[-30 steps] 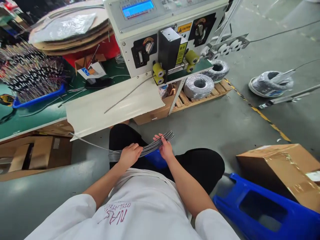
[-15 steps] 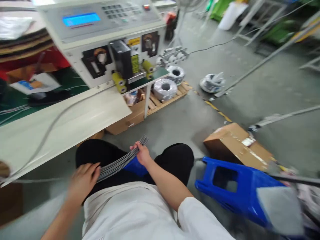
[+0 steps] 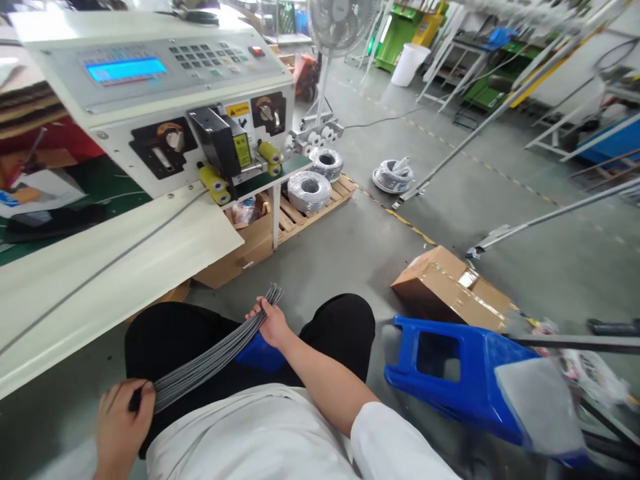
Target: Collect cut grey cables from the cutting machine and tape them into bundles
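Observation:
A bundle of thin grey cables (image 3: 210,363) lies across my lap, slanting from lower left to upper right. My right hand (image 3: 273,323) is closed round its upper end, and the cut tips fan out just past the fingers. At the lower left, my left hand (image 3: 125,420) curls over the other end, thumb against the cables; that end is largely hidden by the hand. A single grey cable (image 3: 105,267) runs out of the wire-cutting machine (image 3: 165,100) and down over its pale sloping chute (image 3: 200,233).
Wrapped cable coils (image 3: 310,191) sit on a wooden pallet (image 3: 320,217) beneath the machine. On the right stand a cardboard box (image 3: 445,287) and a blue plastic stool (image 3: 465,380) lying on its side. A fan (image 3: 343,23) rises behind the machine.
My left hand has slid down and left along the bundle, and its fingers now curl round that end. My right hand keeps its hold. The view has tilted up and shifted.

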Tool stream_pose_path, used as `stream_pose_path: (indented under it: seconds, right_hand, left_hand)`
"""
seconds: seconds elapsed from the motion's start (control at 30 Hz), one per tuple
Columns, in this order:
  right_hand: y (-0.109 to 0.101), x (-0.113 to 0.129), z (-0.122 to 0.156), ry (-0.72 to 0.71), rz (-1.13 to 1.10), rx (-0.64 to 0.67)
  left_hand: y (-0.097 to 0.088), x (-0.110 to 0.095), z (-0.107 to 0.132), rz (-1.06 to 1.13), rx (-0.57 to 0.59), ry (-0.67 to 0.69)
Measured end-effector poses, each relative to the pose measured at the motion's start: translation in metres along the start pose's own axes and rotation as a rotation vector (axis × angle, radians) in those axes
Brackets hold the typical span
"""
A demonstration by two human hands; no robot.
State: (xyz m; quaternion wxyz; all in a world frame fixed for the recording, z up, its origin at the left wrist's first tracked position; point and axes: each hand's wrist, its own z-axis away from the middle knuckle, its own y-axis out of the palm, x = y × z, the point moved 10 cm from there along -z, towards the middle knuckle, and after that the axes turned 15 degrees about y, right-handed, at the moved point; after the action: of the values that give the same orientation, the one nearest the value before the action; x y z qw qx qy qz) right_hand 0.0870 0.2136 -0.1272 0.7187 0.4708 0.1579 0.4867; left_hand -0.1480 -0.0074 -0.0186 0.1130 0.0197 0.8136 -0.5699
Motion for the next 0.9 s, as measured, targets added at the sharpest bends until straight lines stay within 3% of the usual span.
stream_pose_path:
  seconds: [0.13, 0.23, 0.37, 0.47, 0.57, 0.67, 0.77, 0.9]
  right_hand:
    - [-0.006, 0.001, 0.001, -0.01, 0.024, -0.029]
    - [-0.009, 0.002, -0.002, -0.01, 0.054, -0.035]
    - [-0.01, -0.001, -0.006, 0.019, 0.102, -0.029]
    - [-0.01, -0.004, -0.004, 0.023, 0.136, -0.03]
    - [-0.012, -0.004, -0.002, 0.031, 0.186, -0.047]
    - [-0.01, 0.0, 0.001, 0.018, 0.222, -0.041]
    - [-0.009, 0.004, 0.005, 0.008, 0.23, -0.041]
    - [-0.005, 0.004, 0.007, 0.045, 0.21, -0.012]
  left_hand:
    - [0.0, -0.014, -0.014, -0.013, 0.069, 0.125]
    - [-0.008, -0.039, -0.032, -0.122, 0.113, 0.245]
    - [-0.037, -0.091, -0.075, -0.204, -0.009, 0.461]
    - [-0.069, -0.116, -0.124, -0.232, -0.147, 0.504]
    - [-0.097, -0.109, -0.179, -0.287, -0.226, 0.354]
    - [-0.106, -0.091, -0.218, -0.296, -0.185, 0.193]
    - [-0.1, -0.08, -0.234, -0.262, -0.101, 0.137]
    - [-0.091, -0.073, -0.226, -0.246, -0.024, 0.114]
